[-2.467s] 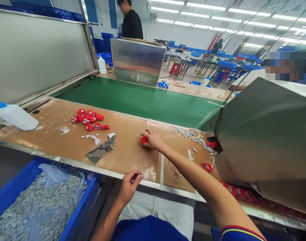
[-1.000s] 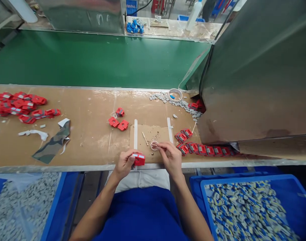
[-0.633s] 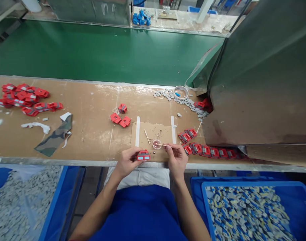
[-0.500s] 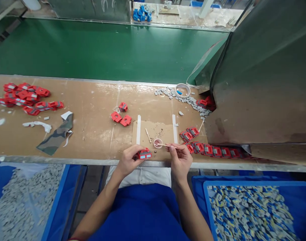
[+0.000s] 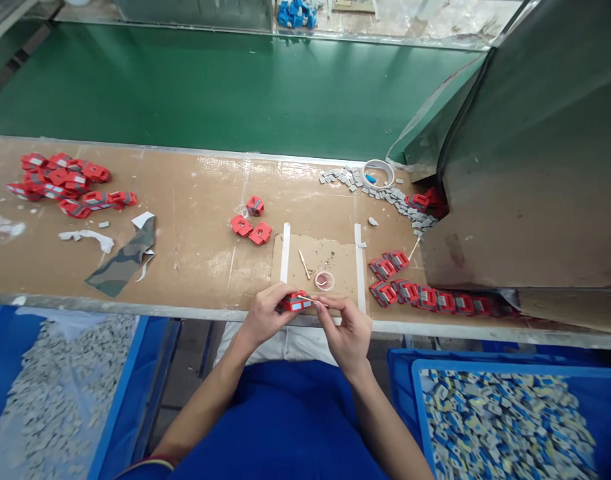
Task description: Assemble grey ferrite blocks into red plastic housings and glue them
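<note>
My left hand [image 5: 269, 313] grips a red toy vehicle part [image 5: 296, 302] with grey trim and pale window patches, held just above the table's front edge. Between the thumb and fingers of my right hand [image 5: 346, 328] is a thin wooden stick [image 5: 310, 299], its tip at the top of the red part. Just beyond the hands stands a small round cup [image 5: 324, 281] with a reddish content. Beside it on a cardboard patch [image 5: 330, 248] lies a short pale stick [image 5: 304, 265]. Three red pieces [image 5: 250, 223] sit further left.
Rows of red and grey parts [image 5: 425, 298] run along the right, beside a large dark panel [image 5: 530, 153]. Grey tiles and a tape roll [image 5: 378, 175] lie behind. More red parts [image 5: 65, 183] are heaped left. A green belt [image 5: 185, 87] crosses beyond; blue bins [image 5: 414, 393] flank me.
My right hand has brought the stick from the cup leftward to the red part. The view has shifted slightly, and my left hand keeps its hold.
</note>
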Available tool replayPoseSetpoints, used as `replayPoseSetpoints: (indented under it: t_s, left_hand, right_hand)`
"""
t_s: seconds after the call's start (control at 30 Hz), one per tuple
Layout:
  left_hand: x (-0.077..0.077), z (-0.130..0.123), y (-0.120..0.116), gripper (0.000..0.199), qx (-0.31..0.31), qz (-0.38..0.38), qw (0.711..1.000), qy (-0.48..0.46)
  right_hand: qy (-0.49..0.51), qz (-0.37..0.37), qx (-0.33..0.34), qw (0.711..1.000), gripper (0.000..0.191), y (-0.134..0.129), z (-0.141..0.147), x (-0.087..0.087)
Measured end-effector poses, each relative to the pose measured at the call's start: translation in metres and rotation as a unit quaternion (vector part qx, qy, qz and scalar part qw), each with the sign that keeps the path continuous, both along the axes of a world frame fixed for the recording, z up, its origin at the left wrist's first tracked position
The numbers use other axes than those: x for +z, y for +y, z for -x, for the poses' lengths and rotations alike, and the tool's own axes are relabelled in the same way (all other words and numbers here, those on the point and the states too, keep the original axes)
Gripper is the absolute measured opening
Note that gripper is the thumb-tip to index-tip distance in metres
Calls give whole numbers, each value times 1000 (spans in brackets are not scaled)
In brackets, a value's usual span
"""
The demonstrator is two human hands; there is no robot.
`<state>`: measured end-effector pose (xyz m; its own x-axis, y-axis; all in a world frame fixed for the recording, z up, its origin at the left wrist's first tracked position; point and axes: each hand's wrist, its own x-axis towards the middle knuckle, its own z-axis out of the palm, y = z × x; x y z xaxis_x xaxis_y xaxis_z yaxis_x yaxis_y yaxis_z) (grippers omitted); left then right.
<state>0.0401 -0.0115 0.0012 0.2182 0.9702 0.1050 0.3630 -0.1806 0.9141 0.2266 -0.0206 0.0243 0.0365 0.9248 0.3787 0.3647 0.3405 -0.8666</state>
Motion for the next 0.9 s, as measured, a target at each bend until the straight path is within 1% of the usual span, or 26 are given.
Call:
replayPoseSetpoints:
  t_s: [0.17, 0.33, 0.4, 0.5, 0.57, 0.63, 0.7, 0.8, 0.87, 0.9]
  left_hand:
    - [-1, 0, -1, 14, -8, -26, 1000, -5]
    - [0, -2, 0, 12, -13, -36, 999, -7]
    - [1, -2, 0, 10, -16, -39, 999, -7]
    - [2, -1, 0, 10, -15, -29, 999, 1]
    - [3, -1, 1, 10, -11, -28, 1000, 1]
    - [4, 0, 1, 12, -5, -29, 1000, -8]
    - [5, 0, 1, 15, -2, -26, 999, -21]
    - [7, 2, 1, 16, -1, -15, 999, -34]
    - [7, 3, 1, 17, -2, -10, 999, -40]
    - [7, 4, 2, 18, -1, -8, 999, -41]
  right_hand:
    - [-29, -27, -7, 999, 8, 1, -2, 4]
    - [-11, 11, 3, 1000, 15, 1, -1, 3]
    - [-11, 14, -1, 1000, 16, 0, 0, 1]
    - [-12, 14, -12, 1000, 15, -1, 0, 1]
    - [7, 24, -13, 1000, 13, -2, -3, 1]
    - [28, 36, -28, 999, 12, 0, -10, 2]
    - [34, 34, -60, 997, 12, 5, -19, 3]
    - [3, 12, -91, 996, 12, 17, -28, 2]
    - [-44, 5, -82, 996, 13, 23, -29, -1]
    - [-71, 8, -67, 995, 12, 25, -27, -3]
